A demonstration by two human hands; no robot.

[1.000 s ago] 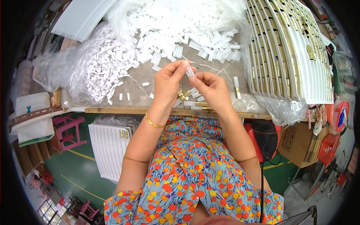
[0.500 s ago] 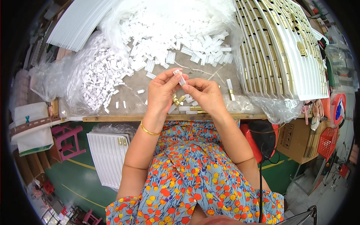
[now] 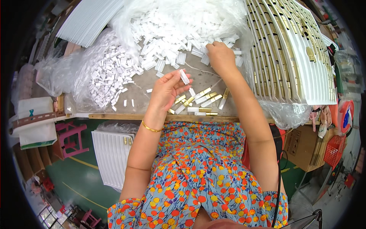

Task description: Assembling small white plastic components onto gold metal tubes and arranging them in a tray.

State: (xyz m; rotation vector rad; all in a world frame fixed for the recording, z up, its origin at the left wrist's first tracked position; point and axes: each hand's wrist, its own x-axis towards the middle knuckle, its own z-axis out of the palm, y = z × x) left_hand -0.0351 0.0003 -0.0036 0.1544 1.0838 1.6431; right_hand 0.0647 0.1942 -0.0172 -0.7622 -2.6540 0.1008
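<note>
- White piece [image 3: 184, 77], smallish and see-through-looking, is up in the left hand [image 3: 167, 87], pinched between thumb and fingers, with the other fingers loosely spread below it, all of this above the table [image 3: 143, 100]
- Right hand [image 3: 221, 57] is stretched out to the near right edge of the clear pieces [image 3: 179, 42], fingers bent downward; can't tell if it's gripping one, the back of the hand blocks the view
- Those clear pieces sit in a big messy heap at the back, with plastic film over and around them
- Small white bits [image 3: 110, 72] make their own pile to the left, a few strays lying nearer the front edge
- Gold-and-white tubes [image 3: 206, 100] lie loosely bunched between the forearms, just behind the wooden edge [image 3: 183, 117], pointing every which way
- Over on the right, a ridged white rack [image 3: 320, 86] loaded with rows of gold parts [image 3: 275, 49]
- Back left, a stack of ridged white sheets [image 3: 89, 21]
- Gold bangle [image 3: 151, 127] on the left wrist
</note>
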